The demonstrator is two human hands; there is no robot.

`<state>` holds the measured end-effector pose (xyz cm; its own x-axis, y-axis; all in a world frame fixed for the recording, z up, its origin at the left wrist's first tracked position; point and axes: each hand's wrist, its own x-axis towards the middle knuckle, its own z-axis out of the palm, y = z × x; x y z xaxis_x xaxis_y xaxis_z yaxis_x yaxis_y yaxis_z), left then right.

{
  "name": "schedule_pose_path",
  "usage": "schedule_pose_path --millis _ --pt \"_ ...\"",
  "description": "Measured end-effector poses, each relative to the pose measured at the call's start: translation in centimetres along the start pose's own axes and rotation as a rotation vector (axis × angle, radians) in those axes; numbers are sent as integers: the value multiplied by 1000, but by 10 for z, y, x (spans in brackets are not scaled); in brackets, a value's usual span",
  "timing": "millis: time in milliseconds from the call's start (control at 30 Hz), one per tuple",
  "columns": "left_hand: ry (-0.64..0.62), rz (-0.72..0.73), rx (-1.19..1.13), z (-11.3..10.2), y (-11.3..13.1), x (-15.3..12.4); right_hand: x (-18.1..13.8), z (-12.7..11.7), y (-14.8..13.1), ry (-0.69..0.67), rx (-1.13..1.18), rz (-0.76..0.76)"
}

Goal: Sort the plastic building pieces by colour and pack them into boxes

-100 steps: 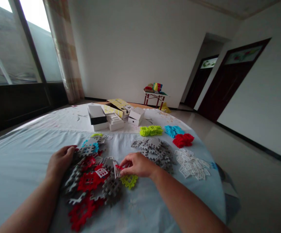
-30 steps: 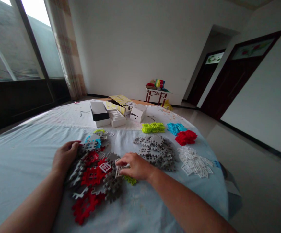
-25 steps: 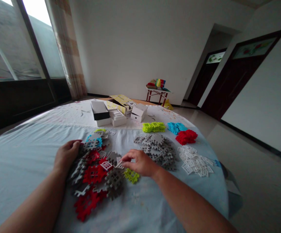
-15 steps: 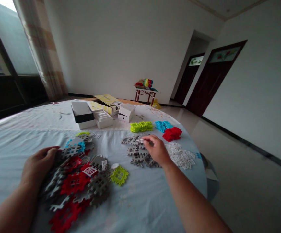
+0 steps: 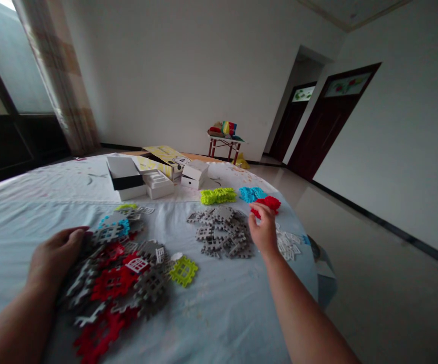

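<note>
Grey, red, blue, lime + white toy pieces lie jumbled in a mixed pile (image 5: 113, 284) in front of me, on the L half of the tablecloth (image 5: 226, 313). My L hand (image 5: 56, 248) rests at the pile's L edge, thumb over bent fingers – can't tell if they grip anything. White window piece (image 5: 137, 264) sits on red ones; lime square (image 5: 183, 272) lies flat at the pile's R edge.

My R hand (image 5: 263, 227) is between the grey heap (image 5: 223, 231) and the white heap (image 5: 289, 246), partly covering the latter; fingers curled, can't tell if anything's in them. Red stack (image 5: 272, 203) is behind my fingertips, blue stack (image 5: 251, 194) next to it, lime stack (image 5: 217, 196) further L. White boxes (image 5: 159, 184) + yellow box (image 5: 165, 154) at back.
</note>
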<state>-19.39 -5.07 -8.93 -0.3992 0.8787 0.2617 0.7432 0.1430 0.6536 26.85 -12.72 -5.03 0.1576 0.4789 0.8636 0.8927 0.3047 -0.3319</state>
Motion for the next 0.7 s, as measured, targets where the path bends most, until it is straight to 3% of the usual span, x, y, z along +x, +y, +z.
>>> schedule_pose_path --millis 100,367,500,700 --pt "-47 -102 -52 -2 6 -3 -11 12 -34 -178 120 -57" --pt "-58 -95 -111 -4 12 -9 -38 46 -113 -619 370 -250" --pt "-58 -91 -122 -5 14 -10 -41 68 -133 -718 399 -322" --pt "-57 -91 -119 -6 14 -12 -46 84 -143 -740 404 -380"
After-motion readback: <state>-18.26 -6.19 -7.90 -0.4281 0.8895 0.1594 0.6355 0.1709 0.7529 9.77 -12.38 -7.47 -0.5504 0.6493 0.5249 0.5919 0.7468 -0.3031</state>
